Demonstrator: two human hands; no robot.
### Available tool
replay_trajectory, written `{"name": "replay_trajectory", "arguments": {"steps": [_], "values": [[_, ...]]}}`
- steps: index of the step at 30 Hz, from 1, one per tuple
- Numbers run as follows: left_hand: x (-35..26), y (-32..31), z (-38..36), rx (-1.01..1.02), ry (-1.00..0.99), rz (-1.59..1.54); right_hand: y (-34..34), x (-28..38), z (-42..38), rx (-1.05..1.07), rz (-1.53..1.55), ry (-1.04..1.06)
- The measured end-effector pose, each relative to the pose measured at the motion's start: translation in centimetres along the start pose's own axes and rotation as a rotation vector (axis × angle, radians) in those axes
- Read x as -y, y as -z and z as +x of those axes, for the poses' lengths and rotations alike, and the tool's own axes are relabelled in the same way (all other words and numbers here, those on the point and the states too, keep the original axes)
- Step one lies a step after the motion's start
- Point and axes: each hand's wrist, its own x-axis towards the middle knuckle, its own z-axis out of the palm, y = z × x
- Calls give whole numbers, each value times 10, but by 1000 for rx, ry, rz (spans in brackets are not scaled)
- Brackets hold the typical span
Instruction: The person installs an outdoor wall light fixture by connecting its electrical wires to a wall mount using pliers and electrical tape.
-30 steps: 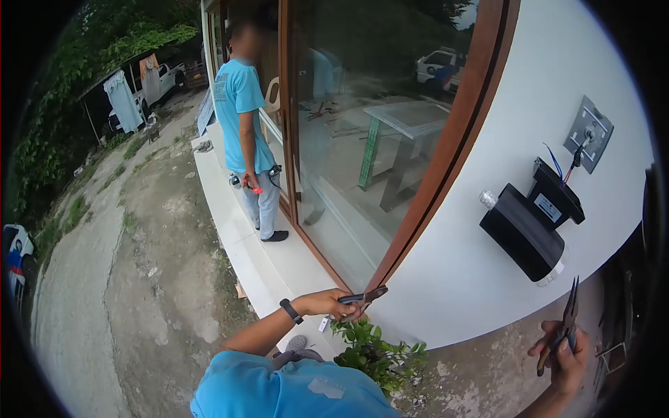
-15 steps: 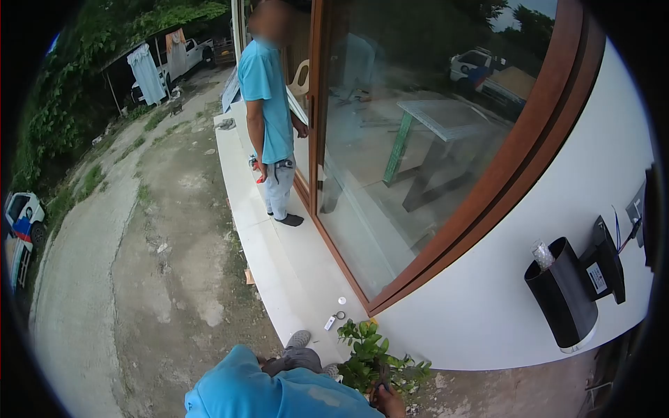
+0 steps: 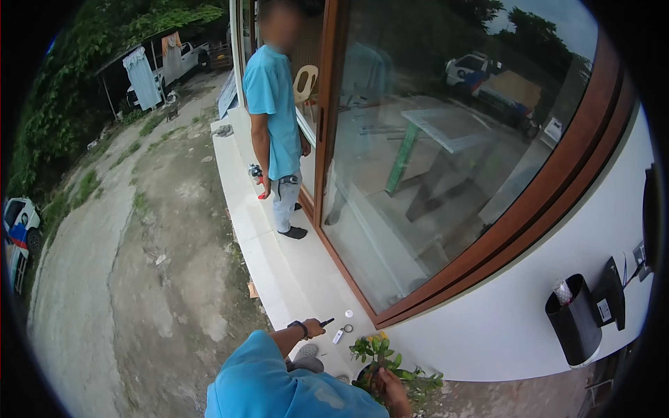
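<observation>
My left hand [image 3: 315,328], with a dark band at its wrist, reaches over the pale ledge, its fingers closed on a small dark stick-like object [image 3: 327,322]. To its right lie a white tag with a ring [image 3: 339,336] and a round white disc [image 3: 349,314]. At the lower middle, my right hand [image 3: 393,391] is closed beside a leafy green plant [image 3: 380,352]; what it grips is too dark to make out. Leaves hide part of that hand's surroundings.
Ahead on the pale ledge [image 3: 279,279], a person in a blue shirt [image 3: 275,111] stands by the brown-framed glass door [image 3: 446,174], a red object at one hand. A black wall fixture [image 3: 573,324] is at right. Concrete ground [image 3: 181,265] is at left.
My left hand has come into view over the ledge, holding the dark object. My right hand remains by the plant, slightly higher in the frame. The view has shifted a little.
</observation>
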Motion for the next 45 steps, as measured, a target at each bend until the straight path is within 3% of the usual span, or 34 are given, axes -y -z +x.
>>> {"name": "replay_trajectory", "arguments": {"steps": [2, 5, 6, 8, 12, 14, 16, 21, 24, 26, 28, 33, 36, 37, 40, 41, 45], "values": [[11, -7, 7, 37, 79, 75, -14, -3, 21, 11, 42, -27], [35, -10, 8, 152, -82, 364, -26, -24, 47, -7, 87, -137], [41, -11, 5, 186, -13, 360, -31, -26, 61, 9, 65, -134], [68, -13, 8, 254, -103, 344, -37, -36, 73, 31, 32, -148], [103, 6, 7, 340, 74, 243, -67, -27, 86, -9, -69, -109], [113, 16, 3, 289, 175, 126, -74, -30, 96, -8, -49, -65], [114, 32, 2, 282, 54, 126, -86, -26, 99, -49, -28, -49], [64, 37, -44, -4, -301, -300, -101, -35, 122, -35, 5, -49], [12, 15, -69, -97, -554, -222, -104, -48, 141, 42, 110, -38], [-26, -11, -105, -301, -663, -81, -111, -51, 148, 157, 239, -8], [-36, -42, -114, -308, -847, -107, -118, -62, 153, 4, 207, -41], [0, -74, -88, -259, -740, -229, -91, -98, 153, -32, 457, -210], [29, -87, -53, -101, -249, -576, -100, -93, 162, -41, 480, -281], [2, -56, -63, 200, -54, -962, -103, -96, 171, -24, 459, -290], [6, -12, -27, 521, 172, -942, -115, -102, 196, 20, 348, -369], [8, -9, -16, 451, 150, -1030, -122, -95, 206, 2, 327, -372], [52, 1, 66, 427, 133, -882, -140, -86, 263, -118, 246, -416]]}}
